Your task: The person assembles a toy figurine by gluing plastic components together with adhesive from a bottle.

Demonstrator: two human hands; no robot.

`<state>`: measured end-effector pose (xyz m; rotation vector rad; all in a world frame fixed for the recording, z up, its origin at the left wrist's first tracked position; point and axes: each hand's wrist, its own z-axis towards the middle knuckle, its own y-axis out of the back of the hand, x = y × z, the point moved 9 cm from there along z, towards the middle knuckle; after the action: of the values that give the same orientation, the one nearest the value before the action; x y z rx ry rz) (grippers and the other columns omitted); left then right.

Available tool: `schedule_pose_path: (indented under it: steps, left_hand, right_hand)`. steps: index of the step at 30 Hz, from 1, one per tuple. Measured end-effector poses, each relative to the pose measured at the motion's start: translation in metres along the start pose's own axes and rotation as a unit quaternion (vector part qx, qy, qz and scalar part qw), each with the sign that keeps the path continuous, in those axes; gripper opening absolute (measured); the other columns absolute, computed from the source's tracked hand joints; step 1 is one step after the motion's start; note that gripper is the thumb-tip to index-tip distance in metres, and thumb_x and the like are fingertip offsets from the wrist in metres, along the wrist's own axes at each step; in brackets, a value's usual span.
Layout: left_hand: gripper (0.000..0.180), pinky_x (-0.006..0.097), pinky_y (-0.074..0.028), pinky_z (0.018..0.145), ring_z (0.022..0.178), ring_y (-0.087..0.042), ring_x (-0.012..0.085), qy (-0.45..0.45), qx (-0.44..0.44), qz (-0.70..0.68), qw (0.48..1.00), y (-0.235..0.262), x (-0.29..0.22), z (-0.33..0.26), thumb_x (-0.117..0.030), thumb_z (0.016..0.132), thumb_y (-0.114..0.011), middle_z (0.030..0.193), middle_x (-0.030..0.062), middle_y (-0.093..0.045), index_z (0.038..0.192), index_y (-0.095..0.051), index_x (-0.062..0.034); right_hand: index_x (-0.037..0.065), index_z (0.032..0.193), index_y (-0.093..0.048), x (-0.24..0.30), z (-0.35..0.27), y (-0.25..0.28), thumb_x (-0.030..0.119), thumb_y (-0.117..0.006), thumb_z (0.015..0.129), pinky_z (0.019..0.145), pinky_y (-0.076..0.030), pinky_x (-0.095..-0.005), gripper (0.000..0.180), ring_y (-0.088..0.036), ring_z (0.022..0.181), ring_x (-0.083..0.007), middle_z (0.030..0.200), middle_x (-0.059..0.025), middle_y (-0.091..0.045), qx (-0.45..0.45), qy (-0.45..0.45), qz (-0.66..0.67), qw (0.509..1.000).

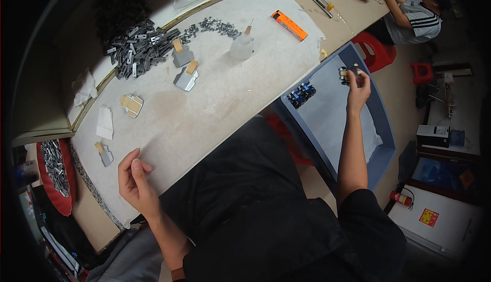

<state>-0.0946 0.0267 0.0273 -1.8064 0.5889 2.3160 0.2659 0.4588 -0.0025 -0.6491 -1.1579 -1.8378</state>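
Over the blue-grey tray on the right, my right hand grips a small dark and tan toy vehicle between thumb and fingers. Several blue and black toy vehicles stand together along the tray's left side, on a white lining sheet. My left hand hovers at the near left table edge, fingers loosely curled and nothing in them. Close beyond it lies a grey metal plate piece with a tan tab. Farther off are a tan piece with pale bars and two more grey tabbed pieces.
A heap of dark grey metal parts and scattered small bits cover the far table. A clear squeeze bottle stands near an orange box. Left is a red basin of parts; at upper right a person sits working.
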Motion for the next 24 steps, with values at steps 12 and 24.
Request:
schedule_pose_path:
  steps: [12, 24]
  left_hand:
    - [0.019, 0.019, -0.034, 0.058, 0.061, -0.044, 0.0064, 0.001, -0.004, -0.005, 1.000, 0.000, 0.002, 0.002, -0.009, 0.089, -0.047, 0.065, 0.0013, -0.049, 0.098, -0.057, 0.0038]
    - [0.015, 0.017, -0.037, 0.058, 0.062, -0.047, 0.0064, 0.002, -0.028, -0.025, 0.999, 0.008, -0.007, 0.000, -0.004, 0.086, -0.049, 0.077, 0.0043, -0.055, 0.095, -0.058, 0.0035]
  right_hand:
    - [0.005, 0.090, -0.060, -0.145, -0.011, -0.082, 0.015, -0.069, 0.069, 0.066, -0.046, -0.0305, 0.025, -0.061, 0.077, -0.0200, 0.083, -0.0084, -0.063, 0.131, -0.054, -0.236, 0.961]
    - [0.004, 0.120, -0.044, -0.174, -0.015, -0.048, -0.010, -0.047, 0.074, 0.086, -0.042, -0.0321, 0.048, -0.052, 0.104, -0.0240, 0.119, -0.0122, -0.049, 0.088, -0.088, 0.041, 0.991]
